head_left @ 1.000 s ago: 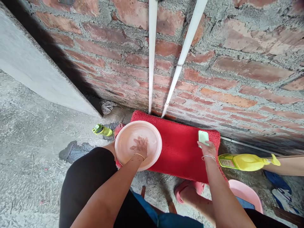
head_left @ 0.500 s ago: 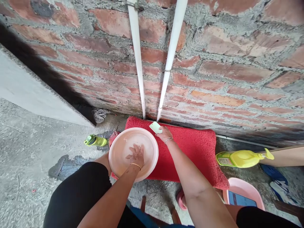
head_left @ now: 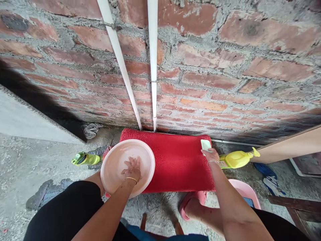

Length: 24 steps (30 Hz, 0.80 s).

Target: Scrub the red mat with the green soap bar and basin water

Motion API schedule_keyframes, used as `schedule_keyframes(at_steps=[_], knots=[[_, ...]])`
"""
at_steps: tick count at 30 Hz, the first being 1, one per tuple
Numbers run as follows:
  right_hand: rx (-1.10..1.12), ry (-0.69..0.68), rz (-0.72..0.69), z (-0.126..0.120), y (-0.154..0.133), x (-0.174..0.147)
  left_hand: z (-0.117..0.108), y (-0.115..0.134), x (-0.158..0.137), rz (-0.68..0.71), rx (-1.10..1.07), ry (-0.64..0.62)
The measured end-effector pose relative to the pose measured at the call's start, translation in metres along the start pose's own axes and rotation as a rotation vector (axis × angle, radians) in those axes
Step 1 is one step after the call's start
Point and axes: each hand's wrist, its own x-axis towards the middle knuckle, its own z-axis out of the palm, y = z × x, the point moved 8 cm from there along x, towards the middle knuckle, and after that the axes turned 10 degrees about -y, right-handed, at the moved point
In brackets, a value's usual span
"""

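Note:
My left hand (head_left: 133, 169) is in a pale pink basin (head_left: 106, 174) of water, palm down with fingers spread, holding nothing. The basin stands on the left end of a red, fluffy-covered low bench (head_left: 179, 164). At the bench's right end, my right hand (head_left: 211, 155) grips a flat, pale green rectangular bar (head_left: 206, 145) with rounded corners; its exact kind is unclear. The bar is over the far right corner of the red cover. Just right of that hand, a yellow pump bottle (head_left: 237, 159) lies on its side in view.
A green bottle (head_left: 85, 158) is left of the basin. A smaller pink basin (head_left: 244, 190) holding a dark-screened device sits at lower right. White pipes (head_left: 153, 93) run down the brick wall (head_left: 208, 80) behind the bench. A grey cloth bundle (head_left: 90, 130) lies by the wall.
My right hand has moved right along the bench with the pale green bar, from beside the basin to the far end. My left hand stays spread in the basin. The view has shifted right.

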Motion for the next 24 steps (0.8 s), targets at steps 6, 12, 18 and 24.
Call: schedule_keyframes(at_steps=[6, 12, 18, 24], knots=[[0.144, 0.072, 0.043, 0.001, 0.031, -0.024, -0.001, 0.002, 0.001, -0.002, -0.026, 0.004], [0.107, -0.192, -0.291, 0.112, -0.060, -0.080, -0.004, 0.004, 0.000, -0.011, -0.042, -0.072], [-0.183, -0.472, -0.613, 0.213, -0.144, -0.146, -0.002, 0.004, -0.002, -0.025, -0.107, -0.019], [-0.217, -0.448, -0.568, 0.203, -0.130, -0.122, 0.004, 0.002, 0.000, -0.022, -0.032, -0.058]])
